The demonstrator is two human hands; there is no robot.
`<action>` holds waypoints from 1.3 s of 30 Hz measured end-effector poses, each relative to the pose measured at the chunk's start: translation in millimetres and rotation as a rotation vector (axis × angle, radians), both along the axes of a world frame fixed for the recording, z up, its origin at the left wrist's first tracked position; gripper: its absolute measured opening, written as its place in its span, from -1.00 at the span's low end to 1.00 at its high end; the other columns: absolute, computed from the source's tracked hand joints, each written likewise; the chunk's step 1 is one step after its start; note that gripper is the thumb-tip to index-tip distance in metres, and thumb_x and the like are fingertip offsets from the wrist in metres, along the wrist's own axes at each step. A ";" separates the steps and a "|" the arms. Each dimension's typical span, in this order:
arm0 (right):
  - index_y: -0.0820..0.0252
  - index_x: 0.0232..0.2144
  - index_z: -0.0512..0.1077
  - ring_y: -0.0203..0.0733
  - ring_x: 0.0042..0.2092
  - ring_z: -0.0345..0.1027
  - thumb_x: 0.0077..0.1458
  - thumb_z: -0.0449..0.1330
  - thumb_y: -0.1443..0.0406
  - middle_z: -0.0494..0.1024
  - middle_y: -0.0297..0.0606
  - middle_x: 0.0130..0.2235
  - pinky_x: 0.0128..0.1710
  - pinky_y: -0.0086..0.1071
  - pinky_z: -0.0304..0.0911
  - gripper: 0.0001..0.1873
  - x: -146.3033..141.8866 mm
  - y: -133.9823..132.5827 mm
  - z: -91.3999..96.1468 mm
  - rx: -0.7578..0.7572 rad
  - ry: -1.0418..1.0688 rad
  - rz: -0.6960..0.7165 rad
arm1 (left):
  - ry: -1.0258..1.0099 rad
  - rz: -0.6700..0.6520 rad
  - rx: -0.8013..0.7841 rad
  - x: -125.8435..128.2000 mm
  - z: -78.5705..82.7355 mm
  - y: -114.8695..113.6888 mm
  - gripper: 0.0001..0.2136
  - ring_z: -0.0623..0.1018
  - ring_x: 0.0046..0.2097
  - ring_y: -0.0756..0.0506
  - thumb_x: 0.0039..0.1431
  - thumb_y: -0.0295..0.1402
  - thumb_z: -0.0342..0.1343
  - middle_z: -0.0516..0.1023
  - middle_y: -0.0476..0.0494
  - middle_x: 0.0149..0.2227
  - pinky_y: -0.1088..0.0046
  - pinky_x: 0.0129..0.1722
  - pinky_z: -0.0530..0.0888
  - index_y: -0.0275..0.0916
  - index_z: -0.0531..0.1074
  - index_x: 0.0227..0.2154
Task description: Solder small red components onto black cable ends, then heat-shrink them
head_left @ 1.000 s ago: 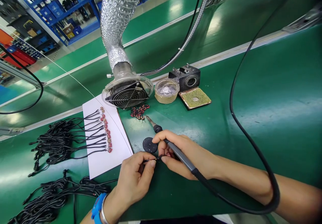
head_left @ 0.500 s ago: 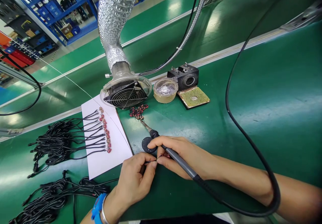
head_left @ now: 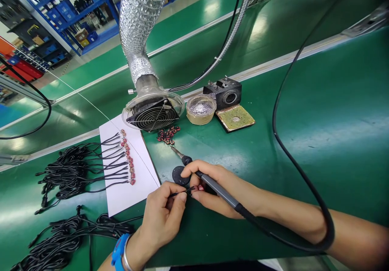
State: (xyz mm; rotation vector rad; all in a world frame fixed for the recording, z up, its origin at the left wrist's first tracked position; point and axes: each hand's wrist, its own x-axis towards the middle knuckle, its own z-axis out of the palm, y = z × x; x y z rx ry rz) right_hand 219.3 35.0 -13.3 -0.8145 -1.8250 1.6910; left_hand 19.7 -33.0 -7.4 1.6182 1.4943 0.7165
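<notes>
My right hand (head_left: 223,192) grips a soldering iron (head_left: 212,183) like a pen, its metal tip (head_left: 176,151) pointing up-left over the green bench. The same hand's lower fingers pinch a small red part (head_left: 200,188). My left hand (head_left: 164,216) pinches a thin black wire (head_left: 180,193) whose end meets that red part. A round black pad (head_left: 180,176) lies just beyond both hands. The iron's black cord (head_left: 291,149) loops over my right forearm.
A white sheet (head_left: 138,181) holds a row of black wires ending in red parts (head_left: 129,161); more black wire bundles (head_left: 60,230) lie front left. Behind are a fume-extractor fan (head_left: 153,115), loose red parts (head_left: 168,135), a solder dish (head_left: 201,108), and an iron stand with sponge (head_left: 235,119).
The iron's tip swung left toward the red parts pile and then came slightly back. Both hands stayed pinched together at the wire end, shifting only a little.
</notes>
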 end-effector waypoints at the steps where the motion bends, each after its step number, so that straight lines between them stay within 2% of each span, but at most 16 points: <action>1: 0.10 -0.09 0.26 -0.39 -0.46 0.24 0.05 0.13 0.40 0.40 -0.43 -0.37 -0.46 -0.48 0.20 -0.67 -0.3 -0.7 -1.3 -0.009 0.016 -0.006 | -0.016 0.004 0.002 0.1 -0.2 -0.2 -0.87 0.33 -0.56 0.07 0.30 -0.29 0.03 0.40 0.04 -0.54 0.59 -0.54 0.28 -0.22 0.40 -0.27; 8: 0.05 -0.05 0.22 -0.38 -0.42 0.31 0.07 0.14 0.43 0.43 -0.44 -0.33 -0.39 -0.47 0.26 -0.60 -1.2 -3.6 -6.7 0.025 0.031 -0.046 | -0.038 -0.007 0.090 0.9 -1.6 -1.9 -0.95 0.45 -0.55 0.08 0.27 -0.39 0.06 0.51 0.02 -0.51 0.64 -0.54 0.36 -0.21 0.39 -0.24; 14: 0.09 -0.08 0.23 -0.38 -0.40 0.34 0.08 0.13 0.43 0.43 -0.44 -0.36 -0.37 -0.48 0.29 -0.65 -3.8 -5.8 -2.9 0.007 0.089 -0.061 | -0.028 0.003 0.171 2.6 -1.5 -3.1 -0.93 0.51 -0.52 0.07 0.26 -0.45 0.07 0.56 0.02 -0.48 0.65 -0.51 0.41 -0.20 0.39 -0.22; 20: 0.13 -0.11 0.23 -0.37 -0.37 0.37 0.10 0.14 0.42 0.43 -0.42 -0.38 -0.34 -0.48 0.30 -0.70 -6.6 -8.3 -2.0 0.013 0.154 -0.138 | -0.017 0.013 0.188 2.2 -1.7 -3.9 -0.93 0.55 -0.49 0.04 0.25 -0.45 0.08 0.58 -0.02 -0.46 0.62 -0.49 0.44 -0.22 0.41 -0.22; 29: 0.07 -0.05 0.21 -0.34 -0.38 0.40 0.06 0.13 0.45 0.47 -0.41 -0.35 -0.35 -0.45 0.31 -0.60 -3.9 -11.9 -6.5 0.181 0.024 -0.135 | 0.166 -0.087 0.318 6.8 4.6 2.3 -0.94 0.52 -0.53 0.03 0.22 -0.45 0.09 0.56 -0.02 -0.49 0.59 -0.52 0.42 -0.22 0.43 -0.27; 36: 0.07 -0.03 0.20 -0.35 -0.33 0.43 0.09 0.13 0.45 0.50 -0.37 -0.28 -0.29 -0.46 0.36 -0.60 -1.1 -9.7 -3.3 0.204 0.040 -0.125 | 0.189 -0.050 0.237 5.1 3.9 1.4 -0.94 0.52 -0.52 0.04 0.25 -0.43 0.07 0.56 0.00 -0.49 0.59 -0.50 0.43 -0.21 0.43 -0.27; 39: 0.08 -0.02 0.20 -0.37 -0.35 0.41 0.11 0.13 0.45 0.49 -0.37 -0.29 -0.31 -0.47 0.36 -0.61 -0.9 -8.4 -3.2 0.210 0.082 -0.135 | 0.223 -0.072 0.274 7.0 6.9 2.6 -0.94 0.50 -0.54 0.05 0.25 -0.44 0.06 0.54 0.01 -0.51 0.59 -0.52 0.40 -0.22 0.44 -0.31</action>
